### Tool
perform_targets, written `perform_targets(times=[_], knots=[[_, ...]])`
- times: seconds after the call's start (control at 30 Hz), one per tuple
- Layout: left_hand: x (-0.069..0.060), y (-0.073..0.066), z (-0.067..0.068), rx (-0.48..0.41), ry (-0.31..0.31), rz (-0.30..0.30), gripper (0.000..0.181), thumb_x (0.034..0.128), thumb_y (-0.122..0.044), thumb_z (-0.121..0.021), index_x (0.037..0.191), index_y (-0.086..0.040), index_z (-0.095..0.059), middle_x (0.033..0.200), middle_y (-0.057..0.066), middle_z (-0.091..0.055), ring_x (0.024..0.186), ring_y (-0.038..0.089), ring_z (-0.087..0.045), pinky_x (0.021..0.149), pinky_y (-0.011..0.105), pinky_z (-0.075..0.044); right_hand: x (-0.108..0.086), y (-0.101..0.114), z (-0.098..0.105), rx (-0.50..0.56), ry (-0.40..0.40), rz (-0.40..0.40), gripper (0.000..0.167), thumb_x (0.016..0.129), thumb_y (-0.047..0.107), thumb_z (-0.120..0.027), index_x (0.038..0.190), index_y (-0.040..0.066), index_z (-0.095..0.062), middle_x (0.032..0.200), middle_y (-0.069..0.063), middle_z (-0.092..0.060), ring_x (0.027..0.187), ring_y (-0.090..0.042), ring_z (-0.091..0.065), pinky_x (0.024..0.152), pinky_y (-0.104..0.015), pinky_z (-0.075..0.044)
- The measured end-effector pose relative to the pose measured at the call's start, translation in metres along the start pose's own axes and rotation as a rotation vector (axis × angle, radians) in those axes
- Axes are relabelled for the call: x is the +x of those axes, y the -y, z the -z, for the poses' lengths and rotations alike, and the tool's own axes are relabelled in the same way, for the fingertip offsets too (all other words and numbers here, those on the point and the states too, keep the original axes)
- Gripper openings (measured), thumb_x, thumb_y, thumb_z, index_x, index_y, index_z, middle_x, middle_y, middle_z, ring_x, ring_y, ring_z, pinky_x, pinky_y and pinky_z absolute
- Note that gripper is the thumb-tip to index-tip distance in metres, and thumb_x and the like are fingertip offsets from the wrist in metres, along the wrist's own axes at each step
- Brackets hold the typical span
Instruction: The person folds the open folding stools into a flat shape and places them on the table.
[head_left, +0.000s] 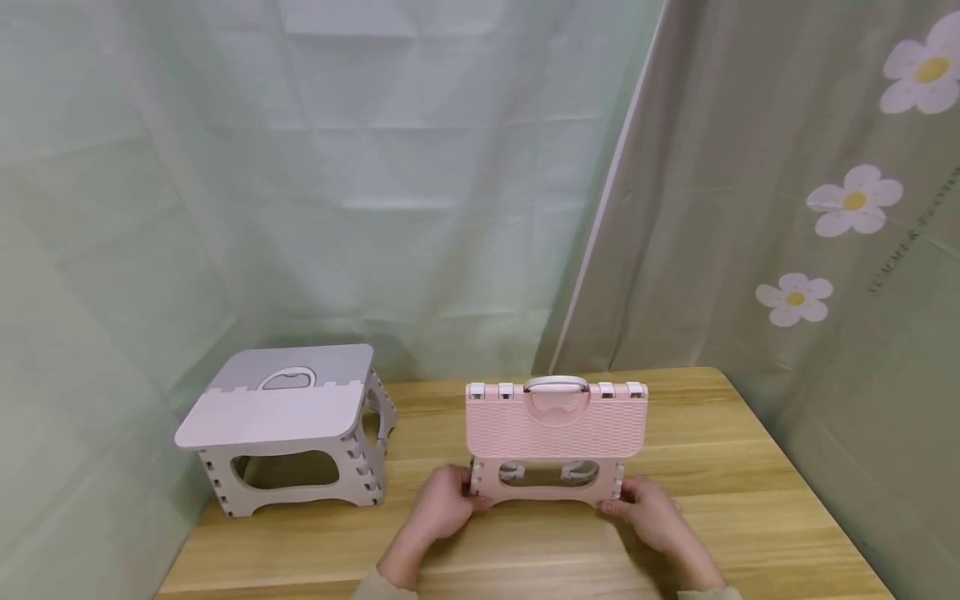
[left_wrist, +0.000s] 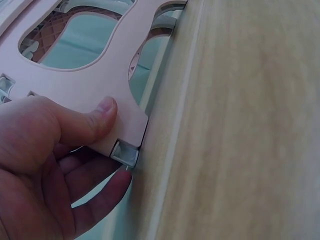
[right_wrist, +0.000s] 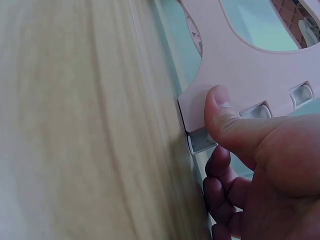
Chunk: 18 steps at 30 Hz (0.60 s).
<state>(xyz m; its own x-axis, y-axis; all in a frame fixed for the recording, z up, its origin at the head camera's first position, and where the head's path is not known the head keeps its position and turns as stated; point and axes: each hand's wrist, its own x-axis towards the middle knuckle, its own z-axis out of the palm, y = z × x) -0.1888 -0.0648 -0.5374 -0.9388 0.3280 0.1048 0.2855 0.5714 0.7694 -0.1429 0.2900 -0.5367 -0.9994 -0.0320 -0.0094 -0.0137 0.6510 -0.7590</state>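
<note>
A pink stool (head_left: 555,425) with a woven-textured top stands on the table, its top hanging folded down over the front and its white handle uppermost. My left hand (head_left: 442,503) grips the lower left corner; in the left wrist view the thumb of this hand (left_wrist: 55,145) presses the pink leg panel (left_wrist: 120,90), with the fingers behind the edge. At the lower right corner my right hand (head_left: 651,513) pinches the leg; the right wrist view shows the thumb of that hand (right_wrist: 265,155) on the front of the panel (right_wrist: 240,65) and curled fingers behind it.
On the left of the wooden table (head_left: 720,533) stands an unfolded stool (head_left: 281,417) with a grey and pale pinkish top and a handle. Pale green curtains (head_left: 390,183) hang behind and at both sides; white flowers (head_left: 855,200) are printed on the right one.
</note>
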Motion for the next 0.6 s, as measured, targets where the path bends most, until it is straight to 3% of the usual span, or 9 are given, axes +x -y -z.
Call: perform_targets(times=[0.33,0.5,0.6], knots=[[0.0011,-0.0027,-0.0015,-0.005,0.001,0.056,0.015,0.0838,-0.015,-0.091,0.078,-0.014,-0.077,0.062,-0.010,-0.059,0.058,0.009,-0.050,0.053,0.028,-0.041,0.0021,0.0025,-0.0008,-0.023,-0.020,-0.003,0.014,0.089,0.025,-0.086,0.100,0.018,-0.082,0.103,0.003,-0.078,0.103,-0.019,-0.067,0.089,-0.052,-0.035],[0.0006,-0.0014,0.0019,-0.039,0.011,0.046,0.014,0.0823,-0.016,-0.092,0.084,-0.010,-0.080,0.068,-0.009,-0.064,0.063,0.009,-0.054,0.059,0.029,-0.045,0.0032,-0.0016,-0.0038,-0.021,-0.030,-0.015,0.017,0.088,0.027,-0.087,0.101,0.018,-0.082,0.102,0.004,-0.079,0.100,-0.017,-0.068,0.089,-0.052,-0.037],[0.0016,-0.0007,0.0077,-0.049,0.011,0.024,0.019,0.0802,-0.018,-0.094,0.090,-0.009,-0.081,0.075,-0.008,-0.070,0.070,0.009,-0.059,0.066,0.030,-0.051,0.0036,-0.0033,-0.0031,0.000,-0.007,-0.019,0.023,0.089,0.028,-0.088,0.106,0.015,-0.081,0.099,0.004,-0.078,0.095,-0.015,-0.067,0.088,-0.046,-0.044]])
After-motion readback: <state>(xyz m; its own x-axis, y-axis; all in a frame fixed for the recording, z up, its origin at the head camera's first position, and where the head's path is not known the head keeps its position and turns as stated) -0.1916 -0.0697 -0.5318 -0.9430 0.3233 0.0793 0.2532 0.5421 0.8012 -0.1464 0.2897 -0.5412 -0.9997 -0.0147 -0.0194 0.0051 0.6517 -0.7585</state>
